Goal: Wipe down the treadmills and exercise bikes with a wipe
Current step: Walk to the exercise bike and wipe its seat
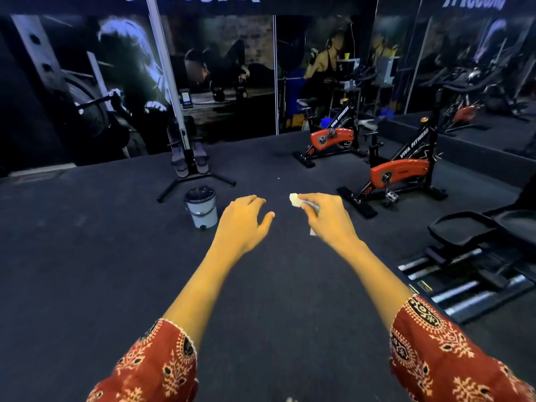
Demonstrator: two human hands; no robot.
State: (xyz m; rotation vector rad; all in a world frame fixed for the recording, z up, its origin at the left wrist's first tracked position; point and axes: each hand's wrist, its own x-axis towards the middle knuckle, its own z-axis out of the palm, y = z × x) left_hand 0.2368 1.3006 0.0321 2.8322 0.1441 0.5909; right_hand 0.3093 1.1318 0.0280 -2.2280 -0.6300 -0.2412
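A person in red patterned sleeves (429,343) reached both bare forearms out over the dark gym floor (87,256). The left grip (243,219) hung palm down with its fingers relaxed and thumb apart, holding nothing. Just to its right, the right grip (324,216) was closed on a small crumpled white wipe (294,200), pinched between thumb and fingertips so that the wad stuck out on the left of the hand; the wipe was held in the air, touching no machine. At the near right edge lay a black padded bench (478,236) with chrome bars beneath it. Left of the hands and slightly farther, a pale pedal bin (201,208) with a dark liner stood on the floor. Beyond it rose an upright machine (185,146) with footplates on a black splayed base. To the right stood a red and black exercise bike (400,172) marked VIVA FITNESS, and a second bike (330,137) of the same make stood farther back to its left, well apart from the wipe. A fitness mural (116,82) covered the far wall, with mirrors (478,68) along the right side
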